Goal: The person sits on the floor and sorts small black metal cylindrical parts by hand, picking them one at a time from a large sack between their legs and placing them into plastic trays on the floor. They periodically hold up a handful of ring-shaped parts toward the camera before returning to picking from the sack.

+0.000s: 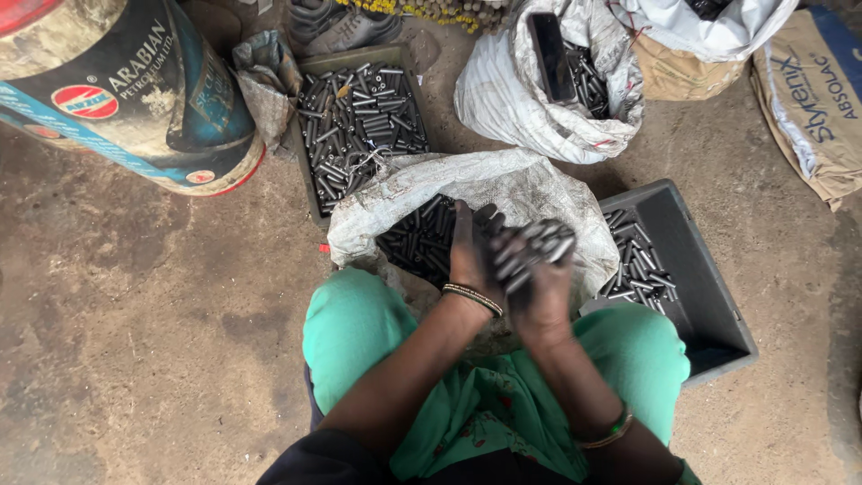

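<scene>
The metal pins (pixel 535 249) are dark grey with pale glints, the open sack (pixel 503 184) is off-white woven, the crate (pixel 709 296) is mid-grey, the drum (pixel 126 90) is blue, black and cream with red trim, the clothing (pixel 359 332) is plain green, and the floor (pixel 135 359) is mottled brown.

Two hands, left hand (pixel 470 256), right hand (pixel 537 278), three white woven sacks, near (pixel 503 189), far (pixel 503 90), far right (pixel 718 31), two trays of metal pins, far (pixel 359 117), right (pixel 696 269), one drum (pixel 135 90) far left

A rough workshop: stained bare concrete floor (pixel 153 296), grimy blue-and-black oil drum (pixel 135 90), grey trays (pixel 709 296) and white woven sacks (pixel 530 193) full of small dark metal pins (pixel 359 126).
</scene>
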{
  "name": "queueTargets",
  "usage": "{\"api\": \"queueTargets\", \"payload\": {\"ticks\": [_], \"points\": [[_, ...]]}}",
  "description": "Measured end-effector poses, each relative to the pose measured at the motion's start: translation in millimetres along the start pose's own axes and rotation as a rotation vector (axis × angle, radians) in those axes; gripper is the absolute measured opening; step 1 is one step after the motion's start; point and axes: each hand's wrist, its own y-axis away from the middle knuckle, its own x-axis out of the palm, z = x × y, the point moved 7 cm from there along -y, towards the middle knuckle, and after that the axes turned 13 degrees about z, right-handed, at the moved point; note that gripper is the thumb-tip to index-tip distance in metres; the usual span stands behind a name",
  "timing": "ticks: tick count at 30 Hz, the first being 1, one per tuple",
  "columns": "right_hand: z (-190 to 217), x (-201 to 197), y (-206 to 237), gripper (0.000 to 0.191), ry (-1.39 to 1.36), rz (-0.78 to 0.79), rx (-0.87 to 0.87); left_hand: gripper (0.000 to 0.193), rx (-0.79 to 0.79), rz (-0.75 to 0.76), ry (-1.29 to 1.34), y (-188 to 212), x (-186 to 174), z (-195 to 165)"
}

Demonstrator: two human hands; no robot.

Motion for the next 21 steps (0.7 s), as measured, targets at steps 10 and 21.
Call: {"api": "queueTargets", "payload": {"ticks": [10,21], "points": [[4,38,27,0.082,0.292,0.093,-0.291,0.076,0.169,0.283,0.048,36,38,-32],[5,29,48,0.081,0.493,-0.008,-0.475,0.076,0.198,0.428,0.078,69,59,-36]]}}
